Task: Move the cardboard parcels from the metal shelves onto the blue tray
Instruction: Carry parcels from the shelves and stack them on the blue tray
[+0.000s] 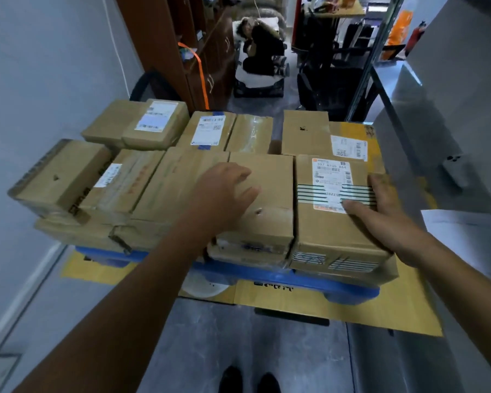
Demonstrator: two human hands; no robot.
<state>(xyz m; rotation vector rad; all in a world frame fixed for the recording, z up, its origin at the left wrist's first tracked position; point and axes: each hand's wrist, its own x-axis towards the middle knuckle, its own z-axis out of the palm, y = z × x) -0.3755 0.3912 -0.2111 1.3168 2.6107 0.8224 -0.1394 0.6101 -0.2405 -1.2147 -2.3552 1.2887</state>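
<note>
Several cardboard parcels are stacked on the blue tray (255, 275), which stands on yellow flattened cardboard on the floor. My left hand (224, 191) rests flat, fingers spread, on top of a plain brown parcel (270, 205) at the front middle. Beside it sits a parcel with a white label and green stripes (329, 222). My right hand (386, 214) holds this striped parcel at its right edge, thumb lying across the top and fingers down its right side. Other parcels (136, 123) fill the back and left of the tray.
A metal shelf (408, 89) runs along the right, with a phone (455, 168) and a white sheet (465, 231) on it. A grey wall is on the left. Brown cabinets (165, 46) and a person lying on a cart (261, 52) are beyond the tray. My feet stand on grey floor.
</note>
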